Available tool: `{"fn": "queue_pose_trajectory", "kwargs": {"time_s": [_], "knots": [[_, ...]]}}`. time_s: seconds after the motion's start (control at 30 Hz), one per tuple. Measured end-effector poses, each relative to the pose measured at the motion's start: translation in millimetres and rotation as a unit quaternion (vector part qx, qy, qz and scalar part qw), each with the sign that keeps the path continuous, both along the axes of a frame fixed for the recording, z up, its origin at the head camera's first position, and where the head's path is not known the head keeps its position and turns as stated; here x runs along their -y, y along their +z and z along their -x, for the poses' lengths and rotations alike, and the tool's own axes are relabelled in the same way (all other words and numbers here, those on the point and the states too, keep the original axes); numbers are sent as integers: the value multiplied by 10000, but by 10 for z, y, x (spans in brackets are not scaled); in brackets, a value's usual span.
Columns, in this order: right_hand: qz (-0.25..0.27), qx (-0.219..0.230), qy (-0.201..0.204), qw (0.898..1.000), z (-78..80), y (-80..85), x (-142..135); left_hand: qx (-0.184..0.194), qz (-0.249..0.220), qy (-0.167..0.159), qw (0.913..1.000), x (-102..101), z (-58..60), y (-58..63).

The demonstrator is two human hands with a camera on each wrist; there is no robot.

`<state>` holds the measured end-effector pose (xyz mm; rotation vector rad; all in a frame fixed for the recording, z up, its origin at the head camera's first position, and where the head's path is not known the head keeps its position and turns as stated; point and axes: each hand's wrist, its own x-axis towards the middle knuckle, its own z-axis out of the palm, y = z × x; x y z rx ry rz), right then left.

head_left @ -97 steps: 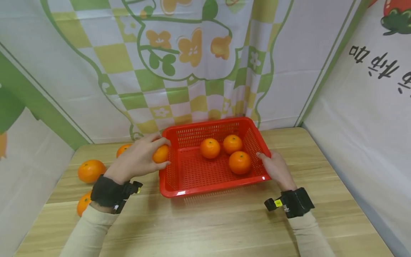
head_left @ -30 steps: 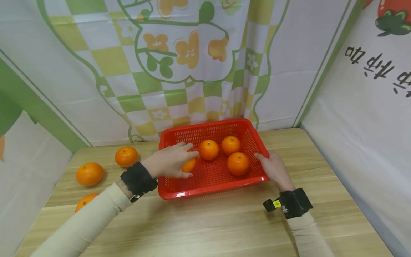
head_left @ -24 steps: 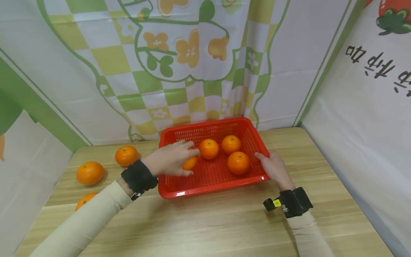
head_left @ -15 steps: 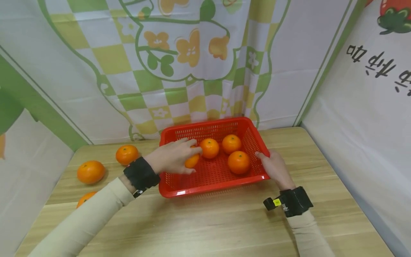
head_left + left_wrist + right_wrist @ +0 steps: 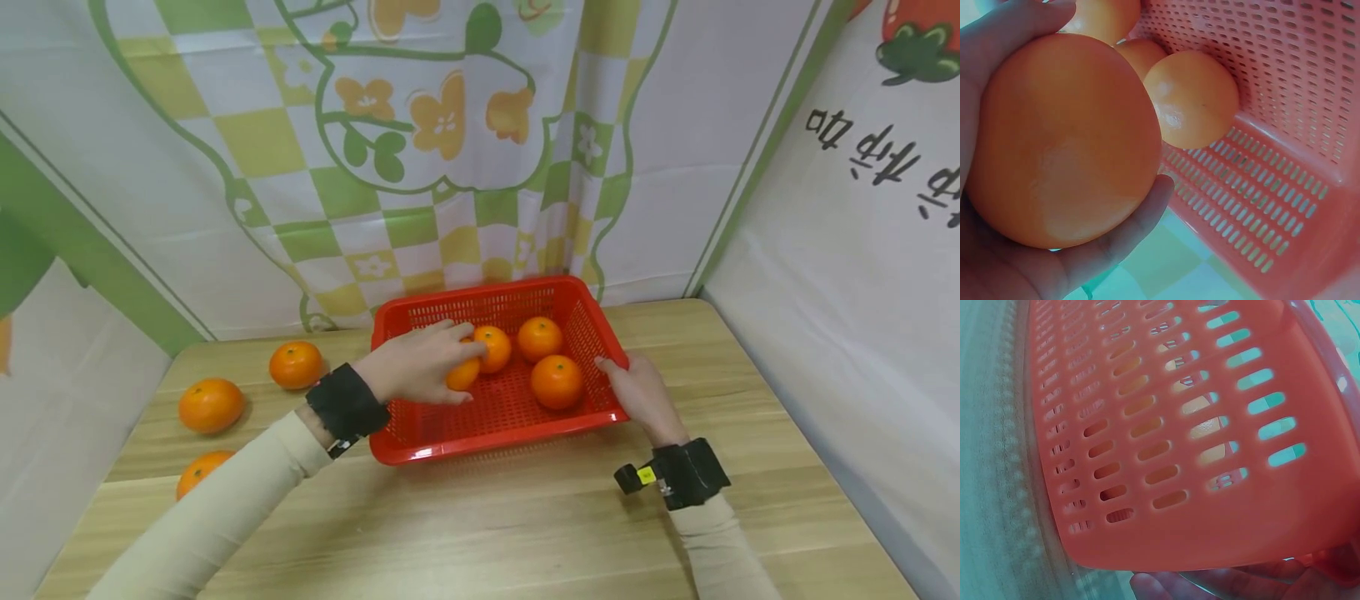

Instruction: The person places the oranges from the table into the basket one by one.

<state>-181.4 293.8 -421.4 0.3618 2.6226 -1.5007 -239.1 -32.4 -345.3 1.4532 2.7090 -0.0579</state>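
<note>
My left hand is over the left half of the red plastic basket, holding an orange. The left wrist view shows thumb and fingers curled round that orange, with other oranges behind it. Inside the basket sit three more: one orange right beside the held one, a second orange at the back, a third orange towards the front right. My right hand grips the basket's right rim, thumb over the edge. In the right wrist view the slotted basket wall hides most of that hand.
Left of the basket, three oranges lie on the wooden table: a back orange, a left orange and a front orange, partly behind the left sleeve. A patterned curtain hangs close behind the basket.
From outside the basket's left wall, my left hand has carried its orange over the rim, then slid farther right to the orange inside. My right hand has kept its grip on the rim.
</note>
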Motion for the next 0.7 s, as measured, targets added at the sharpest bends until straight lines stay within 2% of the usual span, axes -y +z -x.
{"fn": "queue_pose_trajectory", "kwargs": {"time_s": [0.2,0.37,0.7], "knots": [[14,18,-8,10000,-12,1,6,82,-99,-94,9999,-62,10,-33],[-57,-146,23,9999,-5,-10,11,20,-237,-231,9995,-111,22,-76],[-44,-115,41,9999,4,-11,-3,120,-350,-269,9990,-212,37,-123]]}}
